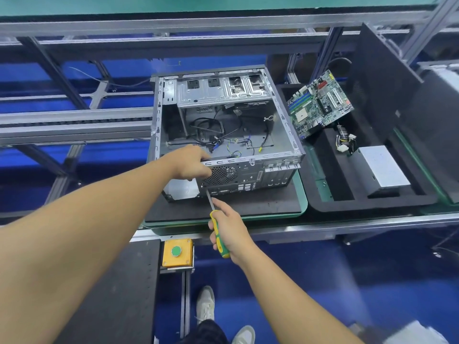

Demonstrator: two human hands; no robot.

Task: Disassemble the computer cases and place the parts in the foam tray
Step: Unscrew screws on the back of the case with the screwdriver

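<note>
right hand: wrapped round the screwdriver handle; the tip is set against the rear of the case, below the fan grille.
left hand: curled over the case's rear top edge, by which it is steadied.
case: laid open side up on a dark pallet, just left of the foam tray.
done: motherboard is propped tilted in the tray; power supply is seated in it.
remaining: drive cage and loose cables are retained inside the case.
progress: judged past halfway; a rear screw is judged the step in hand.
</note>
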